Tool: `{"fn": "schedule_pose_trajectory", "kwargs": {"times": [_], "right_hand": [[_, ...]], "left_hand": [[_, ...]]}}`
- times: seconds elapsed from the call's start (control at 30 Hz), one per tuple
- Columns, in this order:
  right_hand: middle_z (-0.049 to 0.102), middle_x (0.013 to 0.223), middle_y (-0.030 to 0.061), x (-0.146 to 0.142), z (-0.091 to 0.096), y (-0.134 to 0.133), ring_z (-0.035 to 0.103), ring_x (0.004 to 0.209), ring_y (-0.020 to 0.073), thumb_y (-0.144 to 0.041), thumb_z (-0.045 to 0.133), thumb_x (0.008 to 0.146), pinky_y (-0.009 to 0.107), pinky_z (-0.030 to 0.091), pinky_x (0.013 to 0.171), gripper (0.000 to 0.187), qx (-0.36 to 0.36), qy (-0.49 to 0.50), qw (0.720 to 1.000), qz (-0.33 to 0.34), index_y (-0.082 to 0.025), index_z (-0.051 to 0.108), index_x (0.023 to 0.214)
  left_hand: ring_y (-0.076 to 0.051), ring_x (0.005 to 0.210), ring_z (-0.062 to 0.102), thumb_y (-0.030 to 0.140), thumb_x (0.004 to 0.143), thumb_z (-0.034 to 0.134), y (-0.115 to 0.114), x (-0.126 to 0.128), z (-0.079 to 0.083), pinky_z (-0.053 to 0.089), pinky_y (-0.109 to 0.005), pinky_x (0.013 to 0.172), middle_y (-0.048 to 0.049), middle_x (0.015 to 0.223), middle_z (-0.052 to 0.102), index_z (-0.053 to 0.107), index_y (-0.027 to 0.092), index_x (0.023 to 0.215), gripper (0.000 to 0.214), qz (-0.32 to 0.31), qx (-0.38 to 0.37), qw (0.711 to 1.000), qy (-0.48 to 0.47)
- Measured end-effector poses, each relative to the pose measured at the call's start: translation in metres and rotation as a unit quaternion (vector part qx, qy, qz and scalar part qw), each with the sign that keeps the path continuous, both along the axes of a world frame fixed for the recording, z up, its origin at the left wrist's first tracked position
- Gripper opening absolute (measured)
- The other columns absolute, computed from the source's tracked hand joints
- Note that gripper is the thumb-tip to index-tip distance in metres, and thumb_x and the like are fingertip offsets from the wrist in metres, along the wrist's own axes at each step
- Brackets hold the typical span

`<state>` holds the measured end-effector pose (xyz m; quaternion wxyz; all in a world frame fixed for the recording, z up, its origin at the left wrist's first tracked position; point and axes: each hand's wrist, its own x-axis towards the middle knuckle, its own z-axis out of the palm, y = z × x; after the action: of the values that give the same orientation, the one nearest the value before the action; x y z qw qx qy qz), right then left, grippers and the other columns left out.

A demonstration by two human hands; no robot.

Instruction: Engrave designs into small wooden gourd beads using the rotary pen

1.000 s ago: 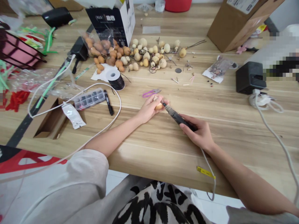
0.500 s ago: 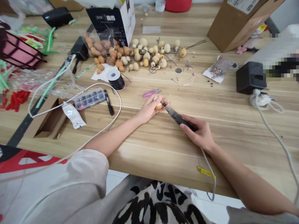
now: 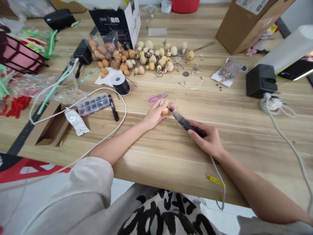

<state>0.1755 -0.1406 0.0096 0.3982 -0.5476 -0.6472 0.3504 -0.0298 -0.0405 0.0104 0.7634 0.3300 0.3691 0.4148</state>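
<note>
My left hand (image 3: 156,115) is shut around a small dried gourd (image 3: 166,111), most of it hidden by my fingers. My right hand (image 3: 207,138) grips a dark pen-shaped rotary engraving tool (image 3: 185,123), and its tip meets the gourd. A pale cord (image 3: 216,173) runs from the tool down past the table's edge. Purple-handled scissors (image 3: 157,98) lie just beyond my left hand. Farther back, a scattered group of dried gourds (image 3: 151,58) sits on the wooden table (image 3: 168,156).
A spool of black cord (image 3: 121,85), a compartment box (image 3: 93,104) and a black marker (image 3: 113,108) lie to the left. A white cable (image 3: 126,104) loops there. A black power unit (image 3: 261,81) and a cardboard box (image 3: 244,26) stand to the right.
The view has shifted very slightly. Both hands, the gourd and the engraving tool keep nearly the same places and the same grip.
</note>
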Motion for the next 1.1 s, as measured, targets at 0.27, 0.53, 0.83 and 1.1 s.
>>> {"fn": "schedule_pose_trajectory", "kwargs": {"times": [0.27, 0.53, 0.83, 1.1], "right_hand": [[0.079, 0.096, 0.0110, 0.0005, -0.0004, 0.0001, 0.076, 0.098, 0.0304, -0.037, 0.066, 0.088, 0.041, 0.061, 0.085, 0.040, 0.002, 0.003, 1.000, 0.003, -0.013, 0.073, 0.119], [0.079, 0.100, 0.0106, 0.0008, -0.0018, 0.0004, 0.075, 0.102, 0.0312, -0.034, 0.065, 0.088, 0.042, 0.061, 0.087, 0.038, 0.000, 0.002, 1.000, 0.003, -0.015, 0.073, 0.120], [0.080, 0.098, 0.0105, 0.0019, -0.0002, 0.0006, 0.076, 0.100, 0.0307, -0.034, 0.065, 0.089, 0.041, 0.062, 0.086, 0.038, 0.010, -0.005, 1.000, 0.013, -0.015, 0.074, 0.120], [0.079, 0.103, 0.0103, 0.0017, 0.0007, 0.0009, 0.076, 0.097, 0.0291, -0.034, 0.065, 0.089, 0.039, 0.062, 0.084, 0.037, 0.021, -0.002, 0.999, 0.030, -0.016, 0.074, 0.119]], "left_hand": [[-0.017, 0.098, 0.073, 0.033, 0.092, 0.064, -0.0008, 0.0007, 0.0058, 0.052, -0.039, 0.101, -0.0030, 0.092, 0.073, 0.051, 0.017, 0.092, 0.020, 0.013, -0.029, 0.999, -0.008], [-0.016, 0.095, 0.073, 0.033, 0.092, 0.064, 0.0002, 0.0003, 0.0038, 0.053, -0.039, 0.099, -0.0025, 0.089, 0.072, 0.051, 0.017, 0.089, 0.021, 0.009, -0.016, 1.000, -0.008], [-0.016, 0.094, 0.072, 0.038, 0.088, 0.069, 0.0009, -0.0010, 0.0020, 0.053, -0.034, 0.095, -0.0021, 0.089, 0.072, 0.050, 0.018, 0.087, 0.027, 0.005, -0.002, 1.000, -0.001], [-0.013, 0.087, 0.072, 0.036, 0.088, 0.069, 0.0031, -0.0018, -0.0002, 0.053, -0.032, 0.095, -0.0009, 0.091, 0.072, 0.050, 0.018, 0.086, 0.025, 0.007, -0.003, 1.000, 0.000]]}}
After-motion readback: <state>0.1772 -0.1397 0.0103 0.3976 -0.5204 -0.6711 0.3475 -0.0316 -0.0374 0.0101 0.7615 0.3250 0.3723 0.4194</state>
